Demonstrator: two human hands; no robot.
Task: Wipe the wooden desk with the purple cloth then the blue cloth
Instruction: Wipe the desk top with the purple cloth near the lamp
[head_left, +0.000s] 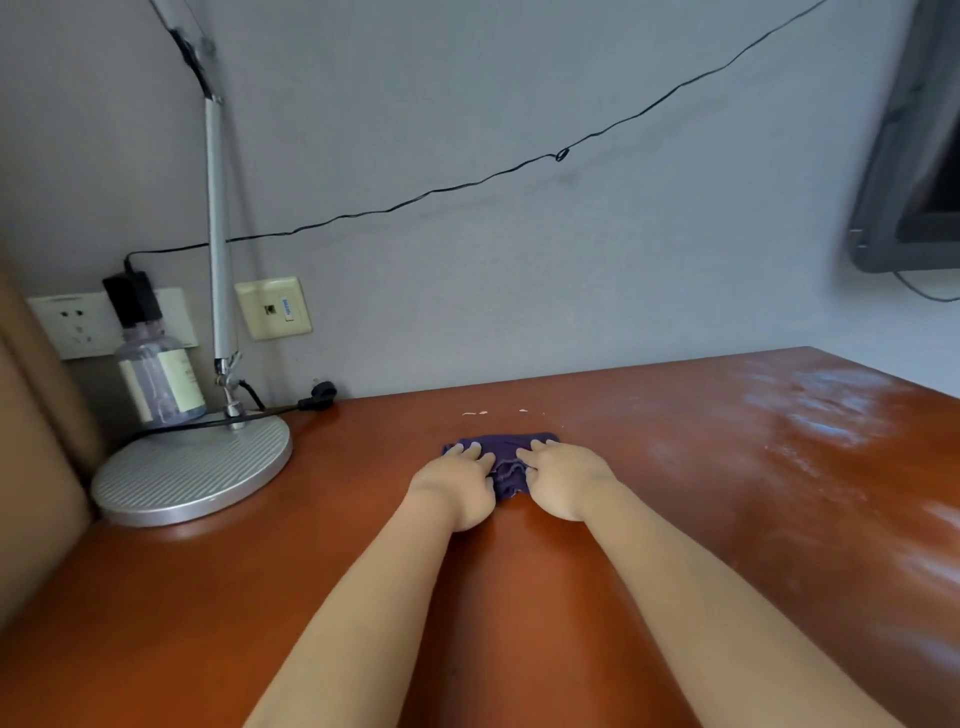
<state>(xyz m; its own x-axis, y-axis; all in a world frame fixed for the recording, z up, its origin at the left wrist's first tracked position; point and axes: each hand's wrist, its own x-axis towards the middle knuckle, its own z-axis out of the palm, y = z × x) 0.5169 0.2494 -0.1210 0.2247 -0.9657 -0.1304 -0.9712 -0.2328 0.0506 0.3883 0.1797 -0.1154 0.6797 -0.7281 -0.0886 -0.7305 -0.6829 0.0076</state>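
Purple cloth (506, 457) lies bunched, partly hidden under both hands' fingers (470, 453).

Crumpled purple cloth (506, 457) mostly hidden under hands. Clear plastic bottle (156, 379) label blurred, unreadable. Silver desk lamp (218, 249) head cut off at top edge. Dark grey monitor (914, 156) cropped at right edge.

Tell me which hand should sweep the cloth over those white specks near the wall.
Probably left: the white specks lie just beyond the left hand; both hands press the purple cloth.
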